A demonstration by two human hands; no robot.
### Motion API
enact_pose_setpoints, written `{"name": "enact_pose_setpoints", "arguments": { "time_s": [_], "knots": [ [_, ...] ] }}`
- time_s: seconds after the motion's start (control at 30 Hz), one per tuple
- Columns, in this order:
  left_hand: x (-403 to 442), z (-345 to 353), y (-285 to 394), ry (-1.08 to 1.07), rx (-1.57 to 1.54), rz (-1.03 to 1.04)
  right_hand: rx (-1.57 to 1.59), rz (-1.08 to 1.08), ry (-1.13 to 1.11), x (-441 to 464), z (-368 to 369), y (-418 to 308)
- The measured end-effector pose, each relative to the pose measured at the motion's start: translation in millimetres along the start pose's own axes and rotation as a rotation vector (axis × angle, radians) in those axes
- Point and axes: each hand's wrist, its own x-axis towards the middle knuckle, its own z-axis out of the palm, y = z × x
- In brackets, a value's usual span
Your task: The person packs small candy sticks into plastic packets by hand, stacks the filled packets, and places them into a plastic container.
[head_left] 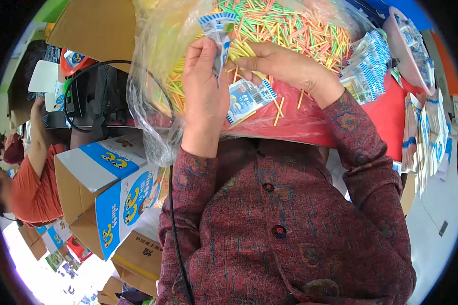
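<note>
My left hand (206,84) pinches a small blue-and-white plastic packet (219,25), its striped end upright above the fingers. Beside it, my right hand (290,66) grips a small bundle of thin yellow sticks (241,50) close against the packet. Whether any sticks are inside the packet is hidden by my fingers. Below both hands a flat blue-and-white packet (249,99) lies on the red tabletop (310,122), with a few loose sticks around it. Behind them a large heap of pink, green and yellow sticks (290,25) fills a clear plastic bag (158,61).
Several packets (366,66) are piled at the right, near a pink basin (409,51) holding more. Folded printed bags (425,137) hang off the table's right edge. An open printed carton (112,188) stands lower left. A black cable (172,218) crosses in front. Another person (35,178) sits at left.
</note>
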Motion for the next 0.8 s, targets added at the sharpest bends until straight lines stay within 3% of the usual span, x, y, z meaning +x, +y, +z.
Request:
{"name": "enact_pose_setpoints", "arguments": {
  "time_s": [0.1, 0.23, 0.37, 0.47, 0.5, 0.6, 0.8],
  "knots": [
    [3.8, -1.2, -3.3, 0.014, 0.057, -0.061, 0.108, -0.055, -0.021, -2.5, 1.9, 3.4],
    [8.0, -2.6, -6.7, -0.102, 0.133, -0.114, 0.175, 0.086, 0.044, -6.2, 5.2, -1.1],
    [1.6, 11.5, -2.3, -0.124, -0.033, -0.151, 0.306, 0.019, 0.117, -2.7, 5.0, -2.5],
    [-2.4, 13.8, -11.7, 0.076, -0.378, -0.224, 0.761, -0.140, 0.334, 3.5, 1.9, -4.7],
    [-2.0, 14.2, -18.6, 0.067, -0.378, -0.216, 0.755, -0.150, 0.329, 7.4, 5.8, -4.3],
    [-3.3, 15.8, -38.0, 0.061, -0.410, -0.172, 0.791, -0.288, 0.595, 18.2, 29.5, -2.3],
    [-7.1, 14.9, -31.4, -0.046, -0.410, -0.148, 0.651, -0.324, 0.642, 11.0, 45.2, -4.0]
  ]
}}
